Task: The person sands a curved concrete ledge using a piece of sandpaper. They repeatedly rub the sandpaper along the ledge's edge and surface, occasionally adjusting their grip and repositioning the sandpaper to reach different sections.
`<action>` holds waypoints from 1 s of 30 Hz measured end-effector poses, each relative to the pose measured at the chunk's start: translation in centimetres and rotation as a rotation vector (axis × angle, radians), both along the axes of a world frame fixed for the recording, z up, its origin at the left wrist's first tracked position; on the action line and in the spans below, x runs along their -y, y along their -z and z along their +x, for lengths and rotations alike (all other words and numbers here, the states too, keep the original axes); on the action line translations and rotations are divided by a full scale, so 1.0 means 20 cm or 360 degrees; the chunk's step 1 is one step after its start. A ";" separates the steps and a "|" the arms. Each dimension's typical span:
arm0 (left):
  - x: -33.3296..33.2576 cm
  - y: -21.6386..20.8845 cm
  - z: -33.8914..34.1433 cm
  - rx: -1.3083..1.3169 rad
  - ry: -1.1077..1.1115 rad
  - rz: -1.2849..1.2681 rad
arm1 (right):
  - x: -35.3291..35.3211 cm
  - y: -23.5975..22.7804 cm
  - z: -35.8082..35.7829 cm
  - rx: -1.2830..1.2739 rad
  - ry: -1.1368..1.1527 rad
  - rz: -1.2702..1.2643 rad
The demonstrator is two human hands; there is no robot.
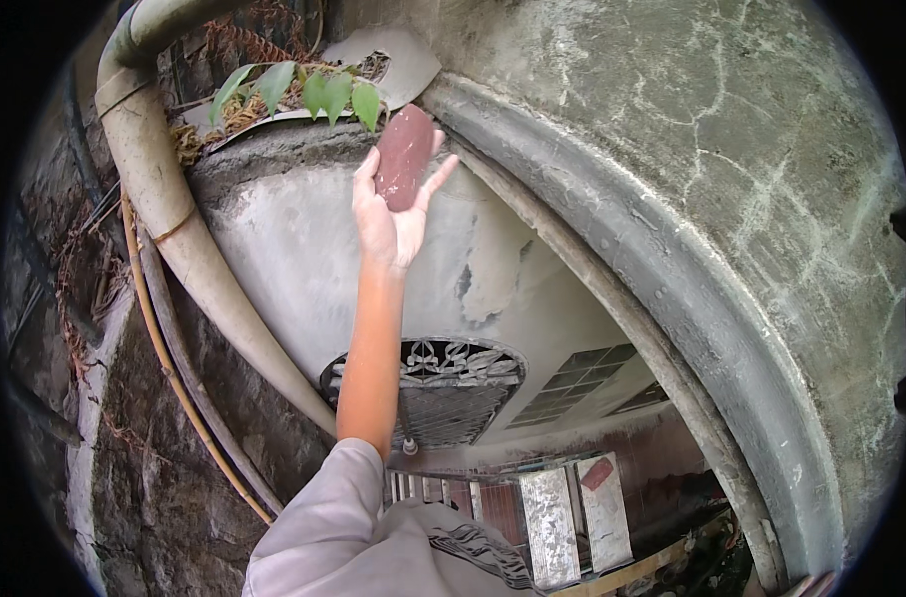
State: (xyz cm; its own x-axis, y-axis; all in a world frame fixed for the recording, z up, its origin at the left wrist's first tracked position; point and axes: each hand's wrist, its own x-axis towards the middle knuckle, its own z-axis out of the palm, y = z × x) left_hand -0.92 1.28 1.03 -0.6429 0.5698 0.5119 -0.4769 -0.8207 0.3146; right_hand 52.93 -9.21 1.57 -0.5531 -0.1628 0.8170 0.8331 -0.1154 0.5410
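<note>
Raised high in front of the wall, my left hand (391, 227) holds a dark red oblong block (404, 159) with pale flecks on it. Its palm faces me, and the thumb and fingers wrap round the block's sides. Just left of the block hang green leaves (323, 95) on a thin stem. Of my right hand (816, 585) only a few fingertips show at the lower right rim, by the end of the grey ledge (662, 264); what they touch is hidden.
A thick pale pipe (164, 189) curves down the left beside thin canes (164, 348) and a rough stone wall (174, 478). Cracked concrete (741, 129) fills the upper right. Below are a grilled window (458, 393) and white-stained boards (550, 527), one bearing a red piece (597, 474).
</note>
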 end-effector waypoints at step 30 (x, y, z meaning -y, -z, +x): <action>0.59 0.45 0.67 -0.0293 0.0351 -0.0363 | -0.29 0.33 -1.40 -0.0480 -0.2052 -0.1868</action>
